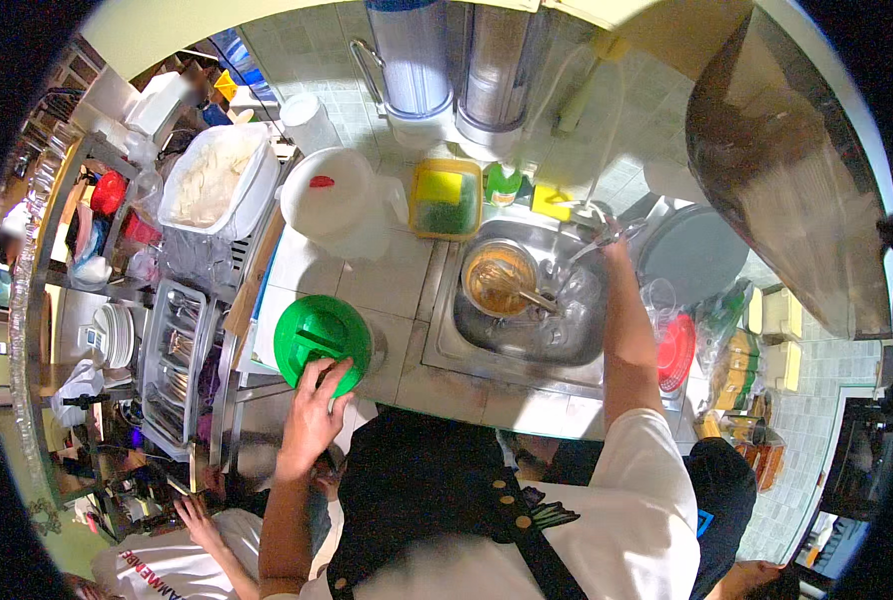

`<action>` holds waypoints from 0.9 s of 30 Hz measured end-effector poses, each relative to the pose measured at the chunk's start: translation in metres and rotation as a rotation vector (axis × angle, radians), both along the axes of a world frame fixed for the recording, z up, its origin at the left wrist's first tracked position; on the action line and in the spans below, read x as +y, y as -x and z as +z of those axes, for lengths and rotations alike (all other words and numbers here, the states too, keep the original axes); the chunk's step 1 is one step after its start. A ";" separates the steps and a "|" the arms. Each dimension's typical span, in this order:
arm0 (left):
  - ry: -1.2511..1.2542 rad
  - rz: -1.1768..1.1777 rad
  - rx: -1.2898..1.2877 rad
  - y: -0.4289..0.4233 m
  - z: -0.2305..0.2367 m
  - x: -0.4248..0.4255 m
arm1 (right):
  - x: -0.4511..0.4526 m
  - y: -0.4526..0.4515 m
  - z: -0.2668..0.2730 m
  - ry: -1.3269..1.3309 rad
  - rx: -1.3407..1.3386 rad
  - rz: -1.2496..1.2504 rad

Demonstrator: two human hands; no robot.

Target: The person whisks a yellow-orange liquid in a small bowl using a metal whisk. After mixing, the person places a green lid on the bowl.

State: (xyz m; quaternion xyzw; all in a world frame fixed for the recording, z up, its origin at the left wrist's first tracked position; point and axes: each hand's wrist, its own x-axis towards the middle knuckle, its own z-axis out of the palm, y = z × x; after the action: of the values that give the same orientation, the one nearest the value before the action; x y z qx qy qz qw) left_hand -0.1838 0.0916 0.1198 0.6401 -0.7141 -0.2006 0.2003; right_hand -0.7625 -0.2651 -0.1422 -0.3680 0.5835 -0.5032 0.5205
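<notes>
At the counter's front left, my left hand (317, 409) has its fingers curled over the near edge of a round green plastic lid (304, 319). The lid has a raised bar across its top and covers what seems to be a clear container, mostly hidden beneath it. My right arm stretches across the right side of the steel sink (484, 349). My right hand (616, 236) is at the faucet (585, 217); its grip is too small and blurred to make out. In the sink, a whisk (503, 283) rests in a bowl of orange-brown liquid (484, 300), beside clear plastic items (578, 300).
Behind the sink stand a yellow-rimmed tub (446, 225), a green bottle (503, 184) and a yellow sponge (551, 202). A white pitcher (334, 225) is farther left. A grey round tray (694, 251) and red basket (675, 352) lie right. Another person's hand (199, 525) shows lower left.
</notes>
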 end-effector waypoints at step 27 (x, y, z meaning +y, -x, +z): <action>0.125 -0.115 -0.094 -0.009 0.021 -0.010 | 0.194 -0.155 0.095 0.452 0.503 -0.332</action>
State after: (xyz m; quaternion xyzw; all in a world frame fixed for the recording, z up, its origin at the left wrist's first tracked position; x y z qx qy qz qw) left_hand -0.1746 0.0813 0.1406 0.5930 -0.7694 -0.1368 0.1940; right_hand -0.6078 -0.0713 -0.0467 -0.4863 0.6189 -0.5906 0.1780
